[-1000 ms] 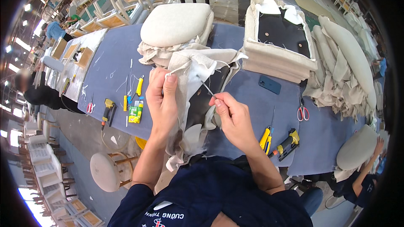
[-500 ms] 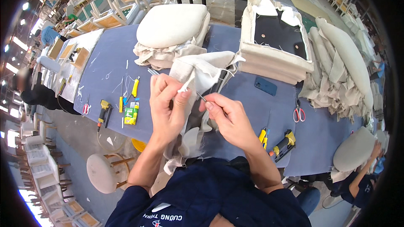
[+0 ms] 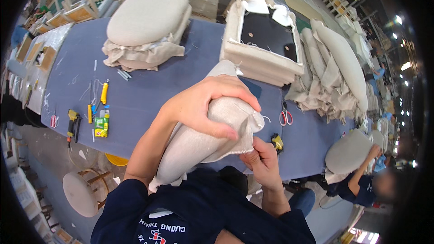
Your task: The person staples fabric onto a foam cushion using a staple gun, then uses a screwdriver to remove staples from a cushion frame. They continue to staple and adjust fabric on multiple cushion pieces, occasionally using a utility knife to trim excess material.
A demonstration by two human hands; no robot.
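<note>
On the far left of the long blue-grey table (image 3: pixel 149 95) lie small hand tools: a black and yellow tool (image 3: pixel 71 124), a green packet (image 3: pixel 101 126) and a yellow-handled knife (image 3: pixel 104 92), none of them touched. Behind them sits a finished-looking beige cushion (image 3: pixel 147 18) on a heap of loose cloth. At the middle, close to the person's chest, the left hand (image 3: pixel 205 104) is spread over the top of a beige fabric cushion cover (image 3: pixel 203 138), fingers curled down round its bulging end and pressing it, so the hand holds the cover firmly. Just right of and below it, the right hand (image 3: pixel 262 160) pinches the cover's lower corner edge between thumb and fingers, a narrow, closed grip on the seam; whether a needle or thread is in it I cannot tell. Judging by the loose thread at the corner, the cover seems partly worked, its edge not yet finished. Farther right lie red-handled scissors (image 3: pixel 285 117), an upturned seat frame (image 3: pixel 264 40) and a pile of beige covers (image 3: pixel 334 77).
</note>
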